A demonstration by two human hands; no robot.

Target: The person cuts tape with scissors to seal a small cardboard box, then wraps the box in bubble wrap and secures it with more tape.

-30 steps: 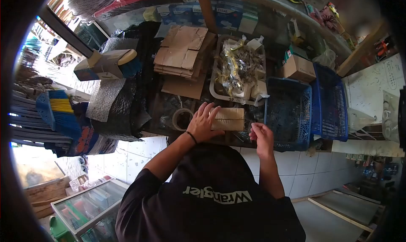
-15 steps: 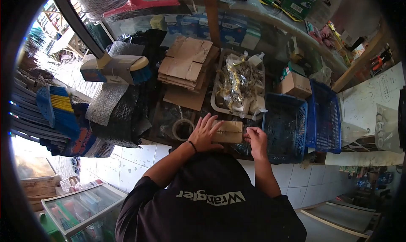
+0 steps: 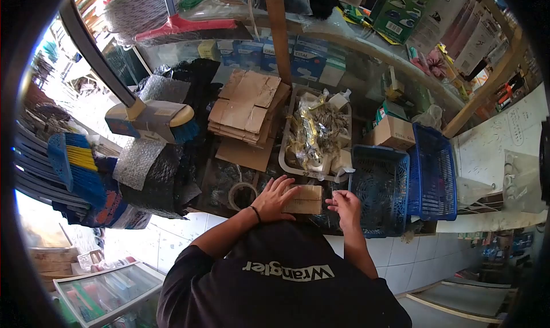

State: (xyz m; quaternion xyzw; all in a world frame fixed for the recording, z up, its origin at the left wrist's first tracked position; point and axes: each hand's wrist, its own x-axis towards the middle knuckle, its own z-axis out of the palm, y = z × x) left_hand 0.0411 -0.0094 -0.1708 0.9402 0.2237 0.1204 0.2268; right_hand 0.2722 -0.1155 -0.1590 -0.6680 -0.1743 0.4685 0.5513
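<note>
A small brown cardboard box (image 3: 306, 200) lies near the front edge of the work surface. My left hand (image 3: 275, 199) rests over its left end, fingers stretched out and spread. Just off the box's right end is my right hand (image 3: 346, 205), thumb and fingers pinched together. Whatever may be between those fingertips is too small to make out. A roll of tape (image 3: 231, 197) lies left of my left hand. Behind the box stands a white tray (image 3: 285, 162) filled with plastic-wrapped metallic pieces.
Flattened cardboard (image 3: 243, 101) is stacked at the back left. On the right are a dark blue basket (image 3: 378, 232), a brighter blue basket (image 3: 455, 182) and a cardboard box (image 3: 395, 132). A broom head (image 3: 150, 122) and bubble wrap (image 3: 137, 165) lie at the left.
My right hand has moved a little away from the box's right end, its fingers still pinched. My left hand stays on the box. The camera view has tilted slightly upward.
</note>
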